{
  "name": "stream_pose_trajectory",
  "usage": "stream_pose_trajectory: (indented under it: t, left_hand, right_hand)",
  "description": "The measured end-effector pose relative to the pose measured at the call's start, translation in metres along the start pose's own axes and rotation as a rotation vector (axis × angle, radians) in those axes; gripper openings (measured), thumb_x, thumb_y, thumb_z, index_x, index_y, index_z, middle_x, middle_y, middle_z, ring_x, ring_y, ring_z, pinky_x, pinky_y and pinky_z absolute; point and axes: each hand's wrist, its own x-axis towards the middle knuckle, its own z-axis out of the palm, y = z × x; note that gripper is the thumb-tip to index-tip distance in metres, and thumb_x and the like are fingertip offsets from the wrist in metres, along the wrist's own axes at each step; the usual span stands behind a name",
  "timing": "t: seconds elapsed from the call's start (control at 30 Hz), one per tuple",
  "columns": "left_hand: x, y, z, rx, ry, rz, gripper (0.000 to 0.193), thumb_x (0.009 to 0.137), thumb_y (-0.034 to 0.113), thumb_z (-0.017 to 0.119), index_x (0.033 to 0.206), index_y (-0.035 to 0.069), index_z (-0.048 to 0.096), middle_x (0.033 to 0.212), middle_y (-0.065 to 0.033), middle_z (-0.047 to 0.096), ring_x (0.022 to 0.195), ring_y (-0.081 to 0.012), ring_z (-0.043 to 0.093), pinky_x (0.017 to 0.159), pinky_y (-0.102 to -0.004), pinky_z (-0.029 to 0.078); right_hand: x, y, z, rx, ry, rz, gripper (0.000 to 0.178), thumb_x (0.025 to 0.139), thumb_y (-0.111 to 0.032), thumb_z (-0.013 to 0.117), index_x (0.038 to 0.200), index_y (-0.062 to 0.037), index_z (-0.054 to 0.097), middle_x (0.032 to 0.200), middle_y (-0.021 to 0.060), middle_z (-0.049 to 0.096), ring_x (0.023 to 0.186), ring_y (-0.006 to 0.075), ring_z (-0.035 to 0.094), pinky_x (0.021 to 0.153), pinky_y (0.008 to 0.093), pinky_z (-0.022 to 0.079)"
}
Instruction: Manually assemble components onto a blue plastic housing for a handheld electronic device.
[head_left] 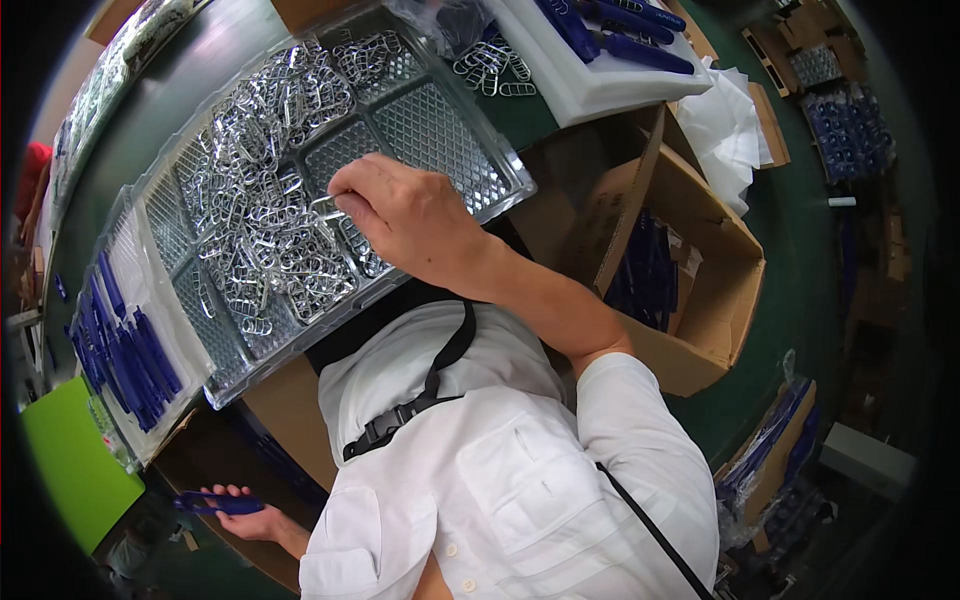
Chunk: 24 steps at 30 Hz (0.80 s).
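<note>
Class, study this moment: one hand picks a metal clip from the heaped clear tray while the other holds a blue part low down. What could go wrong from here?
1. The metal clips lie tangled in a heap, so the right hand might lift several linked together and scatter some.
2. The clear tray seems to overhang the table edge; pressing on it could tip it.
3. The left hand holds the blue part low at the picture's edge, mostly unwatched, so it may slip.
</note>
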Motion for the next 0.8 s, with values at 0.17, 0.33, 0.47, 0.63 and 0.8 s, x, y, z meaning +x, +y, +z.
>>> stream_pose_trajectory:
  t: [0.17, 0.33, 0.47, 0.63, 0.8]
  left_hand:
    - [-0.04, 0.043, 0.145, -0.575, -0.686, -0.313, 0.057, 0.105, 0.026, 0.038, 0.153, -0.005, 0.038, 0.104, -0.0108, 0.049, 0.066, -0.0169, 0.05, 0.055, -0.0337, 0.048]
    - [-0.095, 0.018, 0.281, -0.442, -1.022, -0.867, 0.053, 0.107, 0.036, 0.044, 0.145, 0.0, 0.048, 0.099, -0.0138, 0.061, 0.058, -0.018, 0.062, 0.051, -0.0303, 0.054]
    - [-0.122, 0.001, 0.325, -0.44, -1.248, -0.96, 0.055, 0.107, 0.038, 0.046, 0.15, 0.003, 0.047, 0.107, -0.0185, 0.066, 0.073, -0.022, 0.071, 0.069, -0.0312, 0.058]
    - [-0.135, -0.002, 0.33, -0.401, -1.342, -0.875, 0.059, 0.106, 0.036, 0.046, 0.152, 0.0, 0.045, 0.112, -0.0154, 0.068, 0.082, -0.0183, 0.071, 0.073, -0.0308, 0.057]
    - [-0.13, 0.0, 0.328, -0.271, -1.323, -0.747, 0.064, 0.102, 0.041, 0.05, 0.15, -0.001, 0.046, 0.116, -0.0165, 0.07, 0.087, -0.0205, 0.071, 0.082, -0.0326, 0.057]
  right_hand:
    - [-0.004, -0.016, -0.028, 0.397, -0.035, -0.048, 0.025, 0.093, 0.011, 0.064, 0.112, -0.0031, 0.074, 0.102, 0.0104, 0.068, 0.087, 0.0215, 0.07, 0.072, 0.0298, 0.058]
    - [-0.016, -0.051, -0.065, 0.519, 0.019, 0.393, 0.031, 0.09, 0.012, 0.068, 0.118, 0.0002, 0.074, 0.104, 0.0111, 0.073, 0.089, 0.015, 0.07, 0.078, 0.0235, 0.053]
    - [-0.016, -0.055, -0.086, 0.602, 0.04, 0.16, 0.03, 0.083, 0.017, 0.072, 0.109, 0.0014, 0.074, 0.103, 0.013, 0.072, 0.092, 0.0166, 0.069, 0.077, 0.0249, 0.054]
    - [-0.002, -0.082, -0.079, 0.249, -0.006, 0.083, 0.025, 0.08, 0.016, 0.076, 0.101, 0.002, 0.073, 0.095, 0.0107, 0.069, 0.087, 0.0175, 0.067, 0.072, 0.027, 0.053]
    - [0.003, -0.09, -0.052, 0.143, -0.103, 0.141, 0.021, 0.079, 0.01, 0.08, 0.095, -0.0014, 0.072, 0.104, 0.0144, 0.068, 0.089, 0.0251, 0.068, 0.075, 0.0333, 0.055]
